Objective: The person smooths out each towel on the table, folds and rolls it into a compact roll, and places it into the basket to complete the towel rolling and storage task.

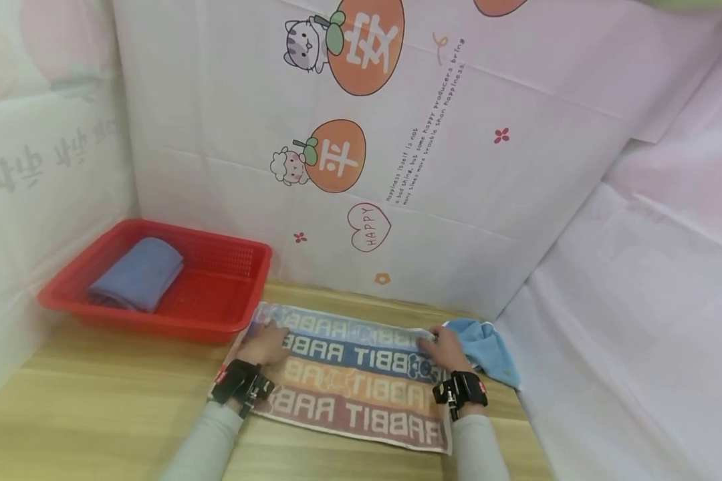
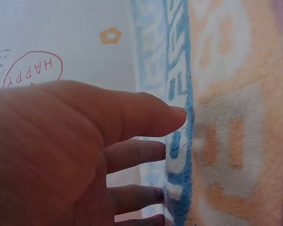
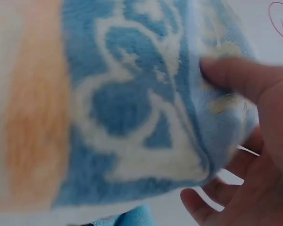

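A striped towel [image 1: 361, 381] with light blue, dark blue, orange and dark red bands and rabbit lettering lies spread on the table. My left hand [image 1: 266, 344] is at its upper left part; in the left wrist view the thumb [image 2: 151, 115] and fairly straight fingers touch the blue bands. At the upper right corner my right hand [image 1: 446, 349] pinches the towel. The right wrist view shows the thumb [image 3: 236, 77] on the light blue band, the other fingers beyond the edge, and the corner bending up.
Left of the towel stands a red plastic basket [image 1: 222, 324] holding a rolled blue cloth [image 1: 141, 270]. A crumpled light blue cloth [image 1: 487, 351] lies just past my right hand. White printed sheets [image 1: 445, 254] wall in the wooden table [image 1: 108, 401] at the back and sides.
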{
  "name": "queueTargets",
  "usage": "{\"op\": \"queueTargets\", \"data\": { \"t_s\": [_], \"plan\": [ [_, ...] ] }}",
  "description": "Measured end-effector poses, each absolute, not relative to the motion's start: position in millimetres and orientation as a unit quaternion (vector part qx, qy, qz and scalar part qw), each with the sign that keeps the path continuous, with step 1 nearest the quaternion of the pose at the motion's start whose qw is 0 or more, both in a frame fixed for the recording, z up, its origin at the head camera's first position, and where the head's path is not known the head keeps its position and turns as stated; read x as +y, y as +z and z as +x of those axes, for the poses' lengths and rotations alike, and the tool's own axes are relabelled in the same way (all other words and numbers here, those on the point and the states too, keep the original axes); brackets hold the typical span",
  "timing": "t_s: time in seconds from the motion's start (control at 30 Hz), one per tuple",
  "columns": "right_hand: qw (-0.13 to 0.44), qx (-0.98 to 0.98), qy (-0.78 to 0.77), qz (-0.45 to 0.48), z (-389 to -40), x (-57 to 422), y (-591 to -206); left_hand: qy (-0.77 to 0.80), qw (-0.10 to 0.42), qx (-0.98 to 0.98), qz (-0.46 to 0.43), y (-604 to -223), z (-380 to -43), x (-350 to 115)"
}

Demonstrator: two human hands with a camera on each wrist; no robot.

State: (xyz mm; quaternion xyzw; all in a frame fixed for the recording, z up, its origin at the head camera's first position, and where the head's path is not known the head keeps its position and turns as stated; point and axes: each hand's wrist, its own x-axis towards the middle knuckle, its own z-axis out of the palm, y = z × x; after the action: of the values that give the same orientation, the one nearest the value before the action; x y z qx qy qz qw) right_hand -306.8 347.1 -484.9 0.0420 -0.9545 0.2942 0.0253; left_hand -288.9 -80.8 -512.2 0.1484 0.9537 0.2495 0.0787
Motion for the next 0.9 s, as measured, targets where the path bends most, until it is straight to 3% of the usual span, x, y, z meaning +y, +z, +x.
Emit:
{"op": "queueTargets", "data": {
  "t_s": [0.37, 0.47, 0.53, 0.73, 0.9],
  "plan": [
    [0.168, -0.965, 0.195, 0.057, -322.5, 355.4, -489.2, 0.258, 0.076, 0.952, 0.146, -513.5, -291.5, -72.6],
    [0.175, -0.967, 0.172, 0.074, -321.9, 342.6, -496.3, 0.248, 0.08, 0.956, 0.134, -514.1, -290.7, -72.0],
    [0.142, -0.971, 0.172, 0.085, -317.6, 328.8, -503.3, 0.246, 0.084, 0.957, 0.125, -513.4, -290.0, -72.7],
    [-0.03, -0.981, 0.181, 0.061, -298.4, 299.0, -525.5, 0.264, 0.087, 0.953, 0.119, -514.9, -290.4, -76.7],
    [-0.063, -0.985, 0.149, 0.058, -293.1, 297.6, -533.7, 0.278, 0.097, 0.949, 0.116, -517.6, -289.1, -75.7]
  ]
}}
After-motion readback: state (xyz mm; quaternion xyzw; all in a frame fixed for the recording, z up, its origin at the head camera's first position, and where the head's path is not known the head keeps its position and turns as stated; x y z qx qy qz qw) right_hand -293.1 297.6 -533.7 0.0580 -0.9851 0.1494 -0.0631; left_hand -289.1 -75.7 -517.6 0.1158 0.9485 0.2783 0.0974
